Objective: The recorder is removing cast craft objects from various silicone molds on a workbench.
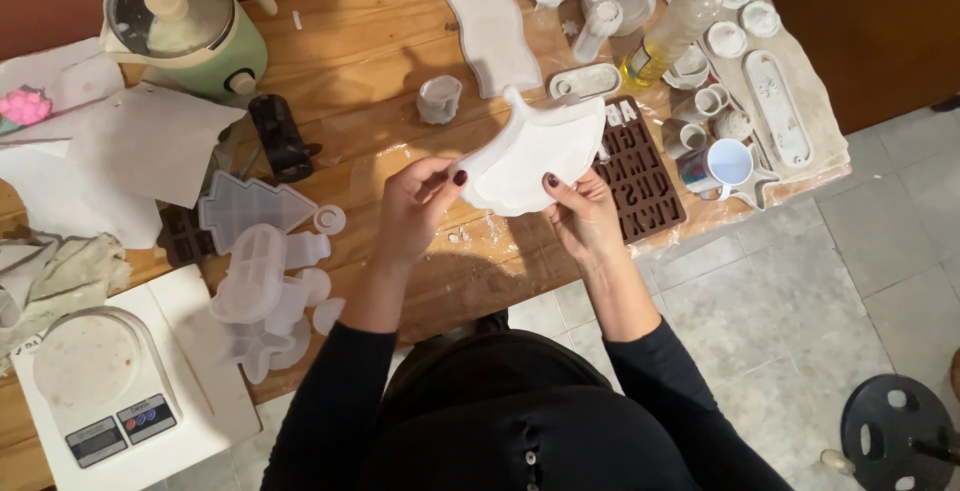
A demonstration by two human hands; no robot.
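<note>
Both hands hold a white, fan-shaped silicone mould (535,151) just above a wooden table (370,71). My left hand (418,207) grips its left edge, thumb on top. My right hand (583,216) pinches the lower right edge. The mould is tilted, its hollow side facing up. Dark sleeves cover both forearms.
A brown letter mould (640,176) lies right of the hands, with a blue-lined cup (728,163), small white pots, an oil bottle (675,31) and a wavy white tray (492,31) behind. Left: clear tree mould (250,206), kitchen scale (100,386), green pot (185,26), papers. Tiled floor, stool (895,436) right.
</note>
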